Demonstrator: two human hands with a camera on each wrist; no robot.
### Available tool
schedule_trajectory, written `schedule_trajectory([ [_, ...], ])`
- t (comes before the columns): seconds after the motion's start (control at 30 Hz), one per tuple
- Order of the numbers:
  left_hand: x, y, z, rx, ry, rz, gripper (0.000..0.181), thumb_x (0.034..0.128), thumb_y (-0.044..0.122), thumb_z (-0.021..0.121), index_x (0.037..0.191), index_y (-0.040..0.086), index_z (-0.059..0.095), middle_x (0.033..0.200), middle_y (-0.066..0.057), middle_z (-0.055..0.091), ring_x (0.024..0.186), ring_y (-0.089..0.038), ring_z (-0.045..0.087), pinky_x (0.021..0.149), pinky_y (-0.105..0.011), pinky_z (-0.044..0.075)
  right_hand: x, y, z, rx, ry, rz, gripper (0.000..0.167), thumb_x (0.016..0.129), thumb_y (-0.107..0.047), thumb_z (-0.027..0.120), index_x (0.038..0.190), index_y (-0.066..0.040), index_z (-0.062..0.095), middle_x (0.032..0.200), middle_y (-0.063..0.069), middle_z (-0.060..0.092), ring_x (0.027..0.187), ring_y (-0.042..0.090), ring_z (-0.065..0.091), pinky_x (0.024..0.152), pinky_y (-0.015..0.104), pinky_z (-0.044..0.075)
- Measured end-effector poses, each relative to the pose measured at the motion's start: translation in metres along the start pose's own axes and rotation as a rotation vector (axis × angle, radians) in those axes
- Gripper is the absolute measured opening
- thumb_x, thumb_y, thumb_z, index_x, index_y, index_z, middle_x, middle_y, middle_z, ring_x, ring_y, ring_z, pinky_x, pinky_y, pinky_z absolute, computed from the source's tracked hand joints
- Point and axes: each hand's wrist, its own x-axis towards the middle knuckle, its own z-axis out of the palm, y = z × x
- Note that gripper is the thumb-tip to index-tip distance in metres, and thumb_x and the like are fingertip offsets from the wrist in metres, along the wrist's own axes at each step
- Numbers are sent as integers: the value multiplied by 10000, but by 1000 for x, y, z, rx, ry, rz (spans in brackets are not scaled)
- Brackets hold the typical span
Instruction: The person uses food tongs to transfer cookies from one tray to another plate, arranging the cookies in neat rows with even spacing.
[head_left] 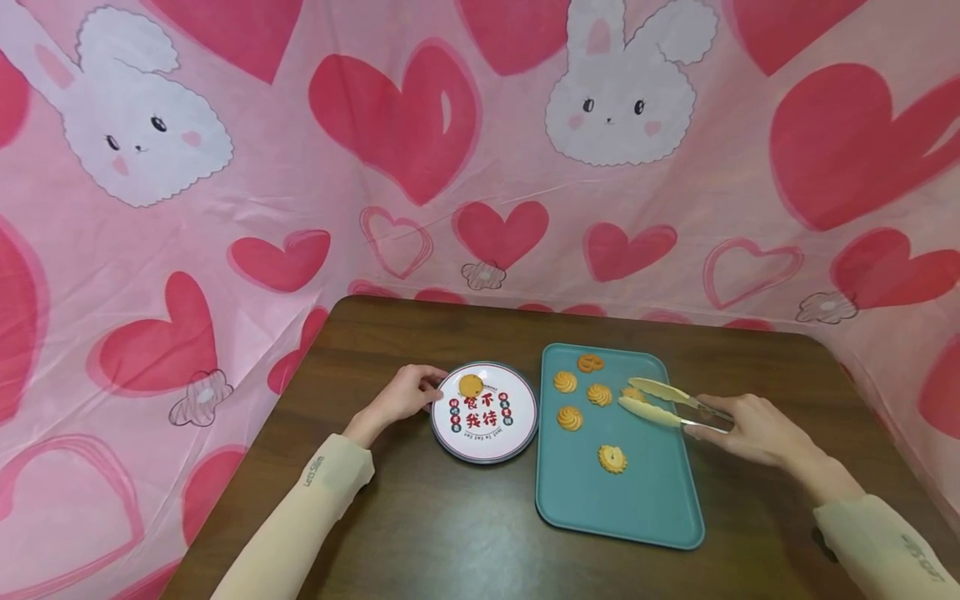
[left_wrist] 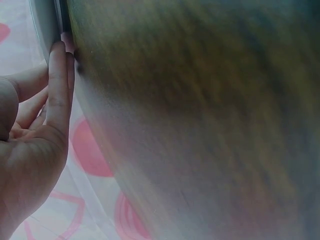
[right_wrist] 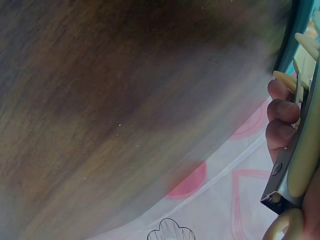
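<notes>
At the left rim of a round white plate with printed red characters, my left hand pinches the edge between thumb and fingers. A round golden cookie lies near the plate's top. My right hand grips tongs with cream-coloured tips; their metal handle shows in the right wrist view. The tips straddle a cookie on a teal tray, partly hidden by them. Left of it sit swirled cookies and a pretzel-shaped cookie; a crimped-edge cookie lies lower down.
Plate and tray stand side by side, nearly touching, on a dark wooden table. Behind the table and at its sides hangs a pink cloth printed with hearts and rabbits. The table's left edge runs just beyond my left forearm.
</notes>
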Motion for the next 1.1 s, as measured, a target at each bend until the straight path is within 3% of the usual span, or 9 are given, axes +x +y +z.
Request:
schedule_trajectory([
  [0.47, 1, 1, 2, -13, -2, 20, 358, 908, -14, 693, 1262, -32, 642, 979, -110, 678, 754, -173, 631, 634, -302, 592, -1, -1, -1, 35, -28, 8, 643, 874, -494, 731, 1246, 27, 668, 652, -120, 486, 627, 85, 461, 560, 273, 382],
  [1.1, 1, 0, 1, 5, 3, 9, 365, 909, 0, 698, 1268, -25, 641, 1001, -111, 674, 758, -185, 629, 639, -296, 591, 0, -4, -5, 33, -37, -12, 584, 885, -462, 731, 1235, 2, 678, 639, -117, 458, 613, 61, 447, 534, 260, 367],
])
